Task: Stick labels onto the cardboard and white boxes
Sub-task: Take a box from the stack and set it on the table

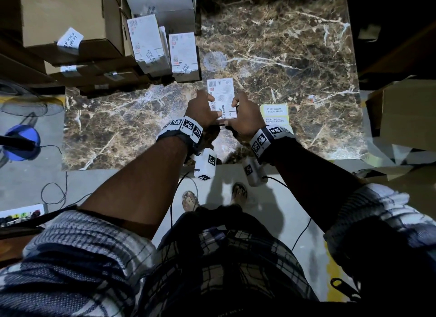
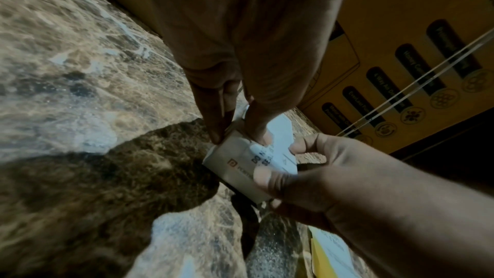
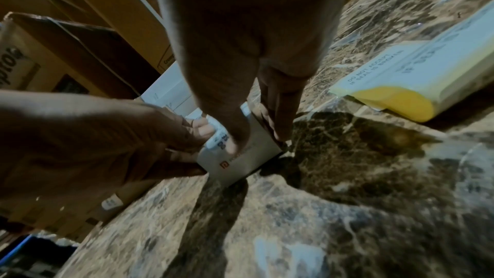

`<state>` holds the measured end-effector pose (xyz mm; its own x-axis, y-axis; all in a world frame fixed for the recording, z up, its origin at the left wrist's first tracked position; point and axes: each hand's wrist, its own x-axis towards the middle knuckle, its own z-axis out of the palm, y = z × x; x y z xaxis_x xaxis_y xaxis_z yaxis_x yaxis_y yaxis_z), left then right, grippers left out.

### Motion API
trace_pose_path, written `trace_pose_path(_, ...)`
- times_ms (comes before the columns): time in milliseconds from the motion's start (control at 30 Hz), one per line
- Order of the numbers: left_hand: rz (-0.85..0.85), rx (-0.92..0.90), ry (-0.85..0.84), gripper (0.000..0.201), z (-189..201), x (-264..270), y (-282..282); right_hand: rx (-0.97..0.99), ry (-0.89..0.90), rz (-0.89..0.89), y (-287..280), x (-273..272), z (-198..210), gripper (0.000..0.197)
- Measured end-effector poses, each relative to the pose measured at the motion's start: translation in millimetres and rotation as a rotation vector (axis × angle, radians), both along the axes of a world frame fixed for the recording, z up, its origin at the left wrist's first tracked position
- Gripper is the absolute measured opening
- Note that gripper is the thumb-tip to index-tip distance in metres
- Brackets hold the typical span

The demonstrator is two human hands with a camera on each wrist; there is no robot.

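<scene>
- White box [image 1: 220, 97]: lies on the counter [image 1: 283, 57] near its front edge, held from both sides.
- Left hand [image 1: 200, 111]: grip closed on the box's left edge, thumb on the top face.
- Right hand [image 1: 247, 114]: grip closed on the right edge; its thumb [image 3: 235, 134] presses a seal label [image 1: 223, 111] that wraps over the near end.
- Label sheet [image 1: 274, 114]: yellow-backed, just right of the hands, with seal labels left on it.
- Done boxes [image 1: 165, 47]: white and cardboard ones stacked at far left, several showing seals.
- Judgement: task well advanced; this box is nearly sealed. How many unlabelled boxes remain cannot be told.
</scene>
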<state>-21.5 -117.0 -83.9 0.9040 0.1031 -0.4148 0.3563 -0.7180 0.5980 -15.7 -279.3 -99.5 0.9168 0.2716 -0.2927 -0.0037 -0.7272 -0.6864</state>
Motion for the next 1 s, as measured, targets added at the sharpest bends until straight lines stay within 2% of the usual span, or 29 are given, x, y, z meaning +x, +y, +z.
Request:
trace_pose_path(133,0.011,-0.039,0.048,0.045,5,2,5,-0.016,0.017,-0.011,-4,-1,-2,0.043)
trace_pose_path(333,-0.006,-0.131,0.061,0.043,7,-3,12,0.010,-0.004,-0.056,6,-2,8,0.062)
trace_pose_path(567,0.033,-0.132,0.013,0.033,3,-2,10,0.020,0.005,-0.026,-8,-2,5,0.051)
trace_pose_path(700,0.129,-0.161,-0.003,0.036,3,2,2,-0.001,0.033,-0.091,-12,1,3,0.055)
trace_pose_path(833,0.200,-0.218,-0.016,0.043,10,18,-13,0.091,0.052,-0.182,-22,13,10,0.059)
trace_pose_path(1000,0.199,-0.244,-0.074,0.041,16,42,-41,0.066,-0.011,-0.218,-50,45,20,0.050)
